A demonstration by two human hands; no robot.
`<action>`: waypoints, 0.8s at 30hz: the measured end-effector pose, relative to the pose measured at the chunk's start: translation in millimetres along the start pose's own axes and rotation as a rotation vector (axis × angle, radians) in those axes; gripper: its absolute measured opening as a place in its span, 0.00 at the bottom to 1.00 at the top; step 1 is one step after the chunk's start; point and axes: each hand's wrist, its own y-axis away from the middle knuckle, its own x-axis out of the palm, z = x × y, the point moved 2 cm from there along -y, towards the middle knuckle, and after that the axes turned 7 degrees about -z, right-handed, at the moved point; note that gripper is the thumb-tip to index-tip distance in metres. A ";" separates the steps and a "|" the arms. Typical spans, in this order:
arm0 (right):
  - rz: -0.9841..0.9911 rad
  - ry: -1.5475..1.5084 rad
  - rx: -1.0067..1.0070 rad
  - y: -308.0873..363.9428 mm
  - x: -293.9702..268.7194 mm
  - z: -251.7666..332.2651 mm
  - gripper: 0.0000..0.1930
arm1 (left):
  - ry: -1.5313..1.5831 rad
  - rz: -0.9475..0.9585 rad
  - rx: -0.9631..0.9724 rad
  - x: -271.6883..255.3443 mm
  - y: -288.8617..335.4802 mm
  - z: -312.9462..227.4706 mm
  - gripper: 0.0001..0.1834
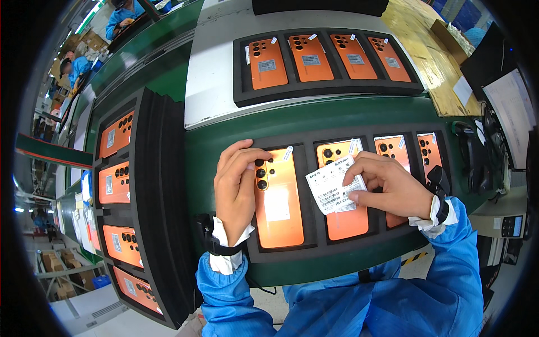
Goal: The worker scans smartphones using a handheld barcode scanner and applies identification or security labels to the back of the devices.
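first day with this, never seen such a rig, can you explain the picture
There's no machine: a person in blue sleeves works bare-handed. The one picture comes from a wide fisheye camera on the person's head, looking down, so straight edges bend. On the green surface sits a dark tray of four orange phones, backs up. The right hand holds a white printed sheet over the second phone from the left; the left hand has its fingers at the camera corner of the leftmost phone. Beyond is another such tray; at left, stacked trays.

1 tilted white label (327, 190), face-down orange phone (281, 231)
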 end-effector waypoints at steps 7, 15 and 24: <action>-0.019 0.121 -0.043 0.3 -0.1 4.1 0.10 | 0.014 0.000 -0.019 0.3 0.0 -0.9 0.16; -0.032 0.159 -0.041 0.0 -0.2 3.9 0.10 | 0.016 0.000 -0.020 0.4 -0.4 -2.2 0.16; -0.059 0.127 -0.062 0.3 0.4 3.2 0.11 | 0.024 -0.003 -0.016 0.1 0.1 -3.3 0.15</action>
